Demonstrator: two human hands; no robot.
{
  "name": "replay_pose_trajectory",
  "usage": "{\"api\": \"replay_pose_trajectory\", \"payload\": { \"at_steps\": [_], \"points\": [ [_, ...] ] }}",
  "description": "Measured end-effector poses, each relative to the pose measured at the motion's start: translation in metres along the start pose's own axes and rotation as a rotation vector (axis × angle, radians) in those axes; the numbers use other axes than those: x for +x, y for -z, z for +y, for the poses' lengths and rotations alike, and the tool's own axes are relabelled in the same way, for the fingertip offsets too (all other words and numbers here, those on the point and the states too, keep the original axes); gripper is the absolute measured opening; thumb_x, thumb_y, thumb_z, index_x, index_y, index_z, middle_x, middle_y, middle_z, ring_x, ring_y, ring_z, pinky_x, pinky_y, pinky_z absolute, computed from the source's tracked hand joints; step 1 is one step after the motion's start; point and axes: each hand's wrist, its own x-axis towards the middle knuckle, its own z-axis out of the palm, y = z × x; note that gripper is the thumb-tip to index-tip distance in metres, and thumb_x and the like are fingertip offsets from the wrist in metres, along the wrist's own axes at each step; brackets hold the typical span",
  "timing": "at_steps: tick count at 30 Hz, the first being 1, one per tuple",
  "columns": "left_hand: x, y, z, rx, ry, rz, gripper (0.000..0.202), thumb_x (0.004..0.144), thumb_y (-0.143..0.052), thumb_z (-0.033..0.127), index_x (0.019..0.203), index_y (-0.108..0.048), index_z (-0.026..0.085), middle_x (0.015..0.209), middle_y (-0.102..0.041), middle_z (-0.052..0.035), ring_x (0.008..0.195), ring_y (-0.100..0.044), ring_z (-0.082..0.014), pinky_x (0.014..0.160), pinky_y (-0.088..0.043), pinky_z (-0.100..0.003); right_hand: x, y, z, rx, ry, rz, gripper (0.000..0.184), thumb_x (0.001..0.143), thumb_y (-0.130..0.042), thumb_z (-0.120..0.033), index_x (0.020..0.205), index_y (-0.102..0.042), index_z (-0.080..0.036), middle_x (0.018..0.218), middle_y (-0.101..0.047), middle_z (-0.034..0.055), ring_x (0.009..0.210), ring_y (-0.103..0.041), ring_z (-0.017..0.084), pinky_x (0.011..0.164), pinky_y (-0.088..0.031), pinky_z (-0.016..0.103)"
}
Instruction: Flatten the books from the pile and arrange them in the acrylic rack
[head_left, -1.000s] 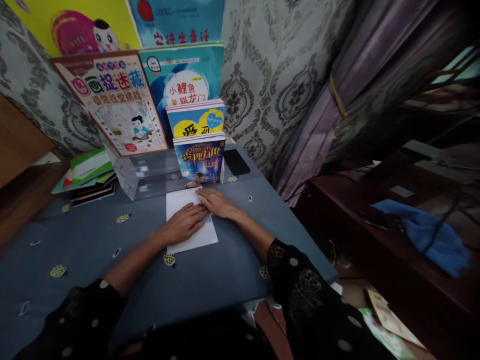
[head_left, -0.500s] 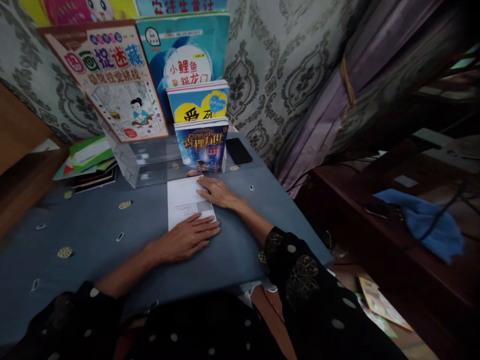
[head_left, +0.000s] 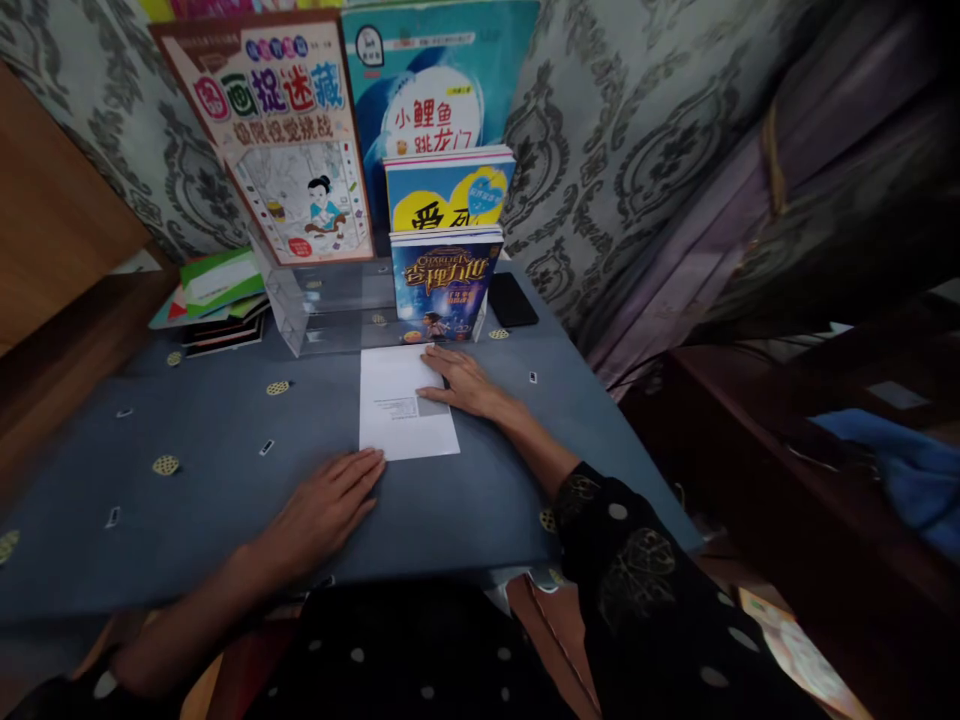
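A white sheet with small print and a grey patch (head_left: 394,427) lies flat on the table, in front of a clear stand of books; whether it is a single sheet or a thin booklet I cannot tell. My right hand (head_left: 469,385) rests open on its upper right part, fingers stretched toward the far edge. At the near left corner, my left hand (head_left: 326,507) lies flat with fingers extended, its fingertips touching or just beside the sheet. Neither hand grips anything. Directly beyond the sheet stands a dark blue book (head_left: 442,285) with gold lettering.
The clear acrylic stand (head_left: 300,320) holds several upright picture books, including a brown-bordered one (head_left: 281,140) and a teal one (head_left: 495,60). Left of it sits a pile of booklets (head_left: 225,290). A black phone (head_left: 514,300) lies right of the stand. Patterned wallpaper and a curtain rise behind.
My left hand has slid left and toward me, off most of the sheet, uncovering its near edge. My right hand stays on the sheet. The camera view has shifted.
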Motion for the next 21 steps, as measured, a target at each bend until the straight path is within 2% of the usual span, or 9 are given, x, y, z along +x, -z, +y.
{"api": "replay_pose_trajectory", "payload": {
  "at_steps": [4, 6, 8, 10, 13, 16, 21],
  "points": [
    [-0.014, -0.001, 0.006, 0.013, 0.092, 0.079, 0.041, 0.104, -0.034, 0.03, 0.141, -0.043, 0.015, 0.132, -0.061, -0.0123, 0.122, -0.057, -0.0232, 0.1, -0.05, -0.041, -0.004, 0.0, -0.01, -0.004, -0.031, 0.034, 0.055, 0.091, -0.061, -0.045, 0.136, -0.054, -0.015, 0.148, -0.047, 0.0169, 0.141, -0.038, 0.03, 0.116, -0.027, 0.055],
    [-0.017, -0.004, 0.009, 0.003, 0.111, 0.108, 0.04, 0.104, -0.034, 0.029, 0.14, -0.044, 0.014, 0.132, -0.061, -0.0122, 0.122, -0.057, -0.023, 0.1, -0.05, -0.042, -0.013, -0.001, -0.029, 0.033, 0.024, 0.066, 0.042, 0.094, -0.058, -0.037, 0.131, -0.059, -0.017, 0.141, -0.055, 0.015, 0.138, -0.042, 0.029, 0.115, -0.026, 0.057],
    [-0.017, -0.007, 0.011, -0.01, 0.134, 0.127, 0.039, 0.103, -0.035, 0.027, 0.139, -0.046, 0.015, 0.132, -0.061, -0.0117, 0.122, -0.057, -0.0227, 0.101, -0.05, -0.042, -0.025, -0.003, -0.058, 0.149, 0.16, 0.049, 0.034, 0.097, -0.051, -0.029, 0.128, -0.061, -0.019, 0.133, -0.063, 0.0116, 0.133, -0.05, 0.025, 0.113, -0.032, 0.054],
    [-0.018, -0.01, 0.012, -0.017, 0.151, 0.14, 0.038, 0.103, -0.037, 0.024, 0.137, -0.048, 0.014, 0.132, -0.061, -0.0115, 0.122, -0.057, -0.0229, 0.102, -0.05, -0.043, -0.038, -0.005, -0.088, 0.284, 0.312, -0.07, 0.035, 0.101, -0.044, -0.03, 0.132, -0.057, -0.022, 0.132, -0.064, 0.009, 0.13, -0.053, 0.02, 0.111, -0.039, 0.045],
    [-0.018, -0.013, 0.013, -0.024, 0.154, 0.161, 0.037, 0.102, -0.037, 0.023, 0.135, -0.051, 0.015, 0.127, -0.064, -0.0113, 0.121, -0.057, -0.0239, 0.102, -0.05, -0.043, -0.051, -0.007, -0.119, 0.304, 0.359, -0.19, 0.039, 0.102, -0.041, -0.031, 0.138, -0.052, -0.02, 0.144, -0.054, 0.0092, 0.14, -0.04, 0.018, 0.117, -0.032, 0.042],
    [-0.018, -0.015, 0.012, -0.034, 0.148, 0.176, 0.04, 0.101, -0.038, 0.024, 0.139, -0.049, 0.017, 0.126, -0.064, -0.0107, 0.12, -0.058, -0.0241, 0.1, -0.052, -0.042, -0.046, -0.007, -0.122, 0.254, 0.348, -0.259, 0.042, 0.104, -0.037, -0.031, 0.143, -0.047, -0.018, 0.151, -0.044, 0.0085, 0.145, -0.03, 0.015, 0.12, -0.025, 0.038],
    [-0.018, -0.016, 0.011, -0.03, 0.145, 0.2, 0.042, 0.101, -0.04, 0.025, 0.142, -0.046, 0.019, 0.13, -0.064, -0.0084, 0.121, -0.059, -0.0223, 0.1, -0.054, -0.04, -0.012, -0.008, -0.096, 0.162, 0.335, -0.242, 0.046, 0.103, -0.04, -0.029, 0.146, -0.042, -0.015, 0.155, -0.038, 0.0107, 0.147, -0.025, 0.016, 0.122, -0.021, 0.039]
  ]
}}
